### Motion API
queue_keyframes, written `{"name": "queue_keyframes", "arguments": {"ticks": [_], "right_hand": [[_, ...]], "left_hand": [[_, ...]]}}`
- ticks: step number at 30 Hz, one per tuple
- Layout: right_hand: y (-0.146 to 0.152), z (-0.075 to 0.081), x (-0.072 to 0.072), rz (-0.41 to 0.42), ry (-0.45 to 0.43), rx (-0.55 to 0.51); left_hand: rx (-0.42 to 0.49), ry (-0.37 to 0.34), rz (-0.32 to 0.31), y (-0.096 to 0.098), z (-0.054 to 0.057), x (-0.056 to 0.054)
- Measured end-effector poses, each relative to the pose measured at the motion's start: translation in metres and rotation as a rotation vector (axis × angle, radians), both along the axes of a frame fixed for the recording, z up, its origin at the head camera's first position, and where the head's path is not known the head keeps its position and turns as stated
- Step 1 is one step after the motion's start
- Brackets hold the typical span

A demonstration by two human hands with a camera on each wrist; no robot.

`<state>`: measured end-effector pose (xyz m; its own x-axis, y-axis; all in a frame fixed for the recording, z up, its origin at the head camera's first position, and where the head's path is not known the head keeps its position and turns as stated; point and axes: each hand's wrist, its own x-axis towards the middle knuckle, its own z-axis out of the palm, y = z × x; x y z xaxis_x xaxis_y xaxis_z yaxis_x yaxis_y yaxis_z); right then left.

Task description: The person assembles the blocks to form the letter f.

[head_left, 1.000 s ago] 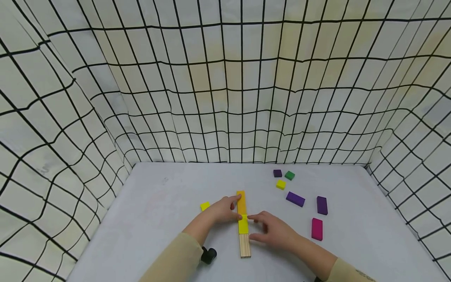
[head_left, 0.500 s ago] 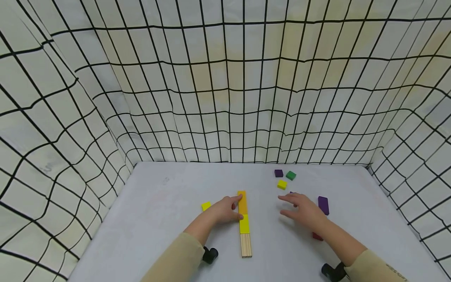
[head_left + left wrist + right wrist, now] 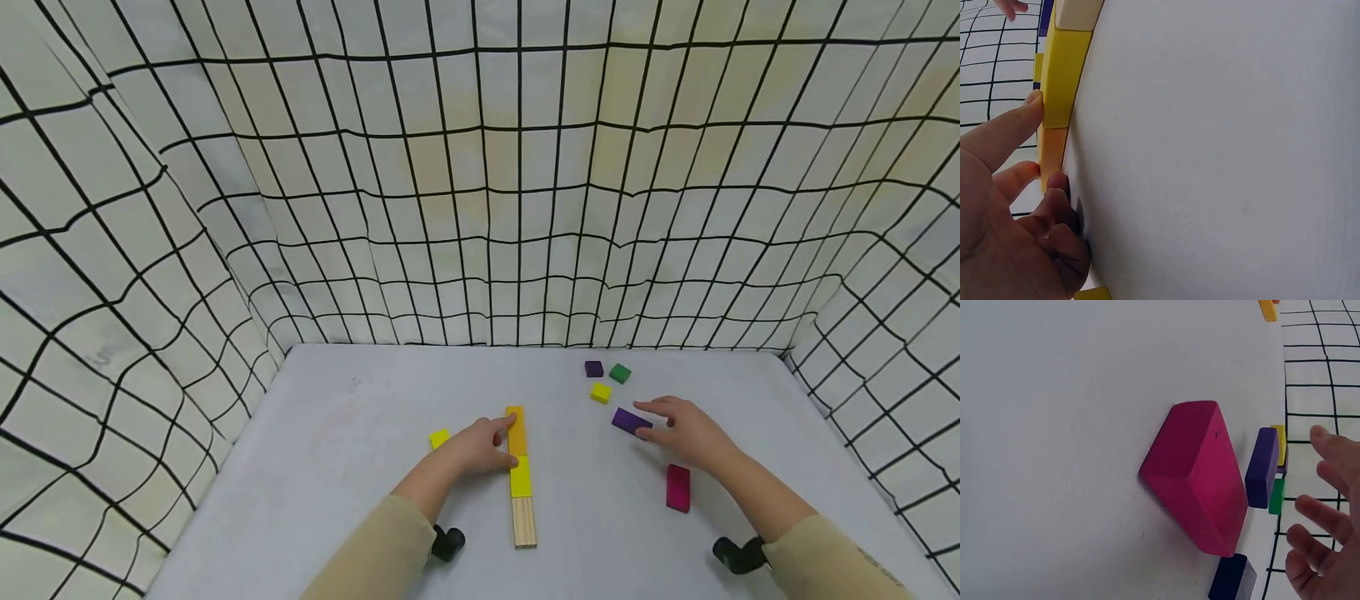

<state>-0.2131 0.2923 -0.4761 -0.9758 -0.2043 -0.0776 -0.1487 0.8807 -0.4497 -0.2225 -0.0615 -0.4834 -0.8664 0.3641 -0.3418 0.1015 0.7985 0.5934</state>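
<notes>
Three blocks lie end to end in a row: an orange block (image 3: 516, 435), a yellow block (image 3: 521, 480) and a plain wooden block (image 3: 524, 525). My left hand (image 3: 472, 448) rests against the row's left side, its index fingertip at the orange block and its thumb at the yellow one; its other fingers curl loosely beside the table in the left wrist view. Over to the right, my right hand (image 3: 692, 432) hovers with parted fingers beside a purple block (image 3: 628, 421). The right wrist view shows that hand (image 3: 1335, 512) holding nothing.
A magenta block (image 3: 678, 488) lies below the right hand. A dark purple block (image 3: 1233, 577), hidden by that hand in the head view, lies nearby. Small purple (image 3: 594, 368), green (image 3: 619, 373) and yellow (image 3: 600, 392) blocks sit farther back. Black netting (image 3: 480, 208) surrounds the table.
My right hand has left the side of the row and moved right, to the purple block. The left hand stays in place on the row.
</notes>
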Motion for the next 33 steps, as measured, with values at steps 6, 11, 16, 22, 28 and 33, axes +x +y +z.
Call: {"name": "queue_keyframes", "arguments": {"ticks": [6,11,16,22,28,33], "right_hand": [[-0.002,-0.005,-0.008,0.013,-0.06,0.063],[-0.006,-0.005,-0.009,0.0,-0.08,0.078],[-0.008,-0.007,-0.01,-0.016,-0.083,0.083],[-0.009,-0.008,-0.011,-0.033,-0.081,0.085],[-0.007,-0.013,-0.013,-0.042,-0.067,0.102],[-0.004,-0.014,-0.015,-0.064,-0.05,0.118]], "left_hand": [[0.004,-0.003,-0.004,0.0,-0.003,-0.002],[0.005,0.001,-0.004,0.001,-0.004,-0.002],[-0.002,0.0,0.001,0.0,-0.005,-0.002],[-0.003,0.0,-0.002,0.0,-0.005,-0.003],[0.0,-0.001,0.001,0.0,-0.006,-0.003],[0.005,-0.001,-0.003,0.0,-0.006,-0.003]]}}
